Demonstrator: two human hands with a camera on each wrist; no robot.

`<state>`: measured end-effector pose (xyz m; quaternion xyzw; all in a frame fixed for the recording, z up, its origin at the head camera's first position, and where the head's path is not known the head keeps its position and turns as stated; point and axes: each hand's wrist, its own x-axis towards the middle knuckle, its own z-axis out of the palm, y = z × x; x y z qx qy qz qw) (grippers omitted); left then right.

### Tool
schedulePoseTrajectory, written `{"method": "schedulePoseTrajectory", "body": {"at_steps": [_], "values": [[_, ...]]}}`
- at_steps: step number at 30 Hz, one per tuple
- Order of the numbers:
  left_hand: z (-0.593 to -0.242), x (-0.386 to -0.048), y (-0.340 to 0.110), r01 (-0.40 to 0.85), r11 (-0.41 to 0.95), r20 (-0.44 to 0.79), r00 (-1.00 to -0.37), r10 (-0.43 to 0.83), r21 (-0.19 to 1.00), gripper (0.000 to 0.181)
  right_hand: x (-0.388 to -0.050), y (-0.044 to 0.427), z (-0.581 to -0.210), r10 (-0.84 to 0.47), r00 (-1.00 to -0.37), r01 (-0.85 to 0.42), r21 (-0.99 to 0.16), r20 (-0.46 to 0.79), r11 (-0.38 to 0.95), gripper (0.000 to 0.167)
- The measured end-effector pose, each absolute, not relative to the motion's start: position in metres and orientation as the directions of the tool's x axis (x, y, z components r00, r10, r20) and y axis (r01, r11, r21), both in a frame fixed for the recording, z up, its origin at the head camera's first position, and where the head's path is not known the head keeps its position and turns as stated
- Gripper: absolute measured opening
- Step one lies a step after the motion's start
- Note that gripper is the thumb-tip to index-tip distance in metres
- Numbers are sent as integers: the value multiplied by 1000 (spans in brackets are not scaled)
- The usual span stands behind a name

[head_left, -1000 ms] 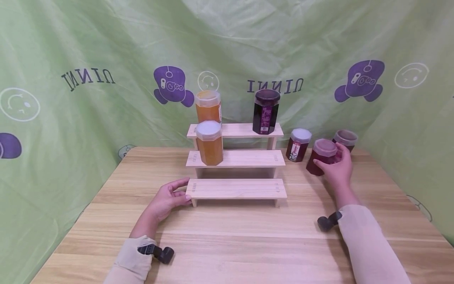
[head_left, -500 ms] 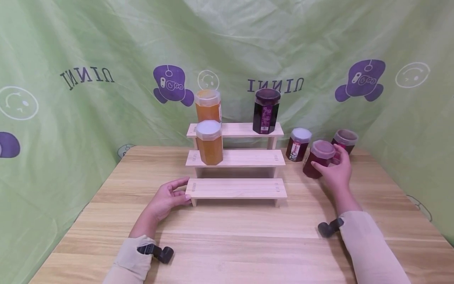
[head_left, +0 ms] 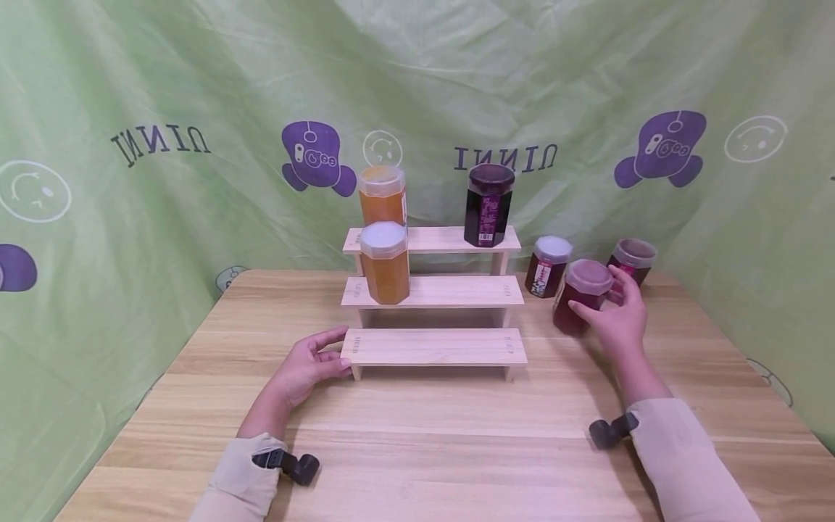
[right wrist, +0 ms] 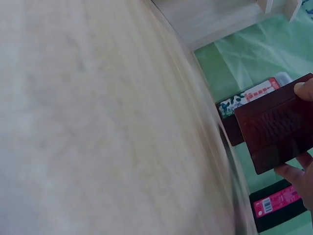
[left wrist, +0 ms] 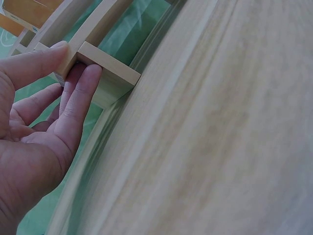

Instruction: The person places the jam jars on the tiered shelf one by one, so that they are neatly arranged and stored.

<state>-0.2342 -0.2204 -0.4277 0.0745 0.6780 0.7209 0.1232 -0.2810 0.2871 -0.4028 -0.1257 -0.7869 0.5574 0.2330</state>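
Observation:
My right hand [head_left: 620,315] grips a dark red jar [head_left: 577,310] with a pinkish lid, thumb on one side and fingers on the other. In the right wrist view this jar [right wrist: 274,125] looks lifted off the table and slightly tilted. With thumb above and fingers below, my left hand [head_left: 306,368] pinches the left end of the bottom step of a three-step wooden display stand [head_left: 433,346]. An orange jar [head_left: 388,279] stands at the left of the middle step. On the top step are another orange jar [head_left: 380,203] and a dark purple jar [head_left: 488,210].
Behind the held jar, a white-lidded dark red jar [head_left: 546,268] stands on the wooden table [head_left: 417,449] right of the stand. Another dark jar [head_left: 634,259] is at the back right, close to my right fingers. A green printed cloth [head_left: 248,87] hangs behind.
My right hand has drawn the dark red jar a little left and toward me, away from the back-right jar. My left hand stays on the stand.

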Motion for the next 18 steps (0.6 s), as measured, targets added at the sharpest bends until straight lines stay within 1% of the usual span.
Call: {"method": "schedulePoseTrajectory", "body": {"at_steps": [8,18], "values": [[-427,-234,-220,-74,-48,-58,-959,276,996,72,-271,282,-399,432,-857,-104,-914,282,391,94],[-427,-233,-220,-74,-48,-58,-959,276,996,73,-261,276,-396,415,-854,-134,-903,314,407,91]]}}
